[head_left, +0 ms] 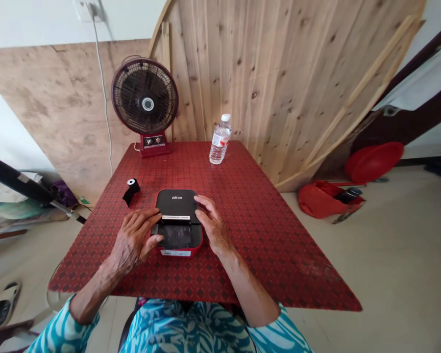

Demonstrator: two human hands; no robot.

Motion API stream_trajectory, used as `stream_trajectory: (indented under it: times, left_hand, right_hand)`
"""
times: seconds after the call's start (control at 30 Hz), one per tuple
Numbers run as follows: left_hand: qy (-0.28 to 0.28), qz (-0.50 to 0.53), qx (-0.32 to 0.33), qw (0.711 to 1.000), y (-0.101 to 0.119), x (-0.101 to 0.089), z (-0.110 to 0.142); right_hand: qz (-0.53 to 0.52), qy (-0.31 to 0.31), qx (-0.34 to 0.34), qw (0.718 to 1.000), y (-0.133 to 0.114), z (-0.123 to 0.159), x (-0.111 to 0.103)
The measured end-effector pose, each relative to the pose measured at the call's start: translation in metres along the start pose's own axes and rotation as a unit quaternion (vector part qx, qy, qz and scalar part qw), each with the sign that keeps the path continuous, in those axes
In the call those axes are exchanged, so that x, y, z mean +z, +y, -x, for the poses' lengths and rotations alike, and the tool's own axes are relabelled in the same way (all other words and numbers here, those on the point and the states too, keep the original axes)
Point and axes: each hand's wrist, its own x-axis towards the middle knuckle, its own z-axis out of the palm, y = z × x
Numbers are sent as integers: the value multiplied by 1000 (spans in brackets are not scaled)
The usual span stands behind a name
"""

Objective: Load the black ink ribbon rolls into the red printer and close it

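A small label printer (pixel 177 223), black on top with a red base, sits near the middle of the near half of the red patterned tabletop (pixel 264 240), and both of the person's hands are on it. A white strip (pixel 175 217) crosses the printer's top, just above a glossy dark front section. The left hand (pixel 134 240) comes in from the lower left of the frame, with its fingers (pixel 150 218) slightly spread and curved over the printer's left side and front section. The right hand (pixel 213 224) lies against the right side, its fingers (pixel 203 206) loosely apart and curved on the black top. Both hands touch the printer, but from here I cannot tell whether either one is gripping it.

Just left of the printer, a black roll of tape (pixel 131 190) with a white core lies on the table, its loose end trailing toward the near edge. Further back, a clear water bottle (pixel 219 139) stands near the far edge, and a dark red desk fan (pixel 145 98) stands at the far left corner, in front of a wooden panel wall (pixel 279 73). On the floor at the right of the frame lie a red bag (pixel 327 200) and a round red plastic basin (pixel 374 161)
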Motion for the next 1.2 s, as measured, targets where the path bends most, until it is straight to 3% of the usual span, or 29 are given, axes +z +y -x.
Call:
stream_trajectory:
  times: [0.17,0.27,0.4,0.57,0.7,0.87,1.1,1.2]
  left_hand:
    - [13,25,15,999,-5,13,8]
    - [12,64,-9,998,-5,15,11]
    - [-10,173,-107,979,-4,14,13]
    - [25,309,-223,924,5,19,20]
    - [-10,368,-219,903,8,19,27]
    - [-56,320,-197,925,4,18,35]
    - [-63,317,-202,925,2,21,38]
    - [-52,353,-216,909,5,19,35]
  right_hand:
    - [45,-8,-21,999,2,6,-3]
    - [68,-15,-39,997,3,8,-5]
    - [62,-14,-38,997,8,9,-4]
    - [-10,32,31,999,22,18,5]
    - [-30,49,81,995,27,23,9]
    - [5,52,81,995,30,23,6]
    - [4,56,74,996,33,22,6]
    - [3,60,85,995,34,22,7]
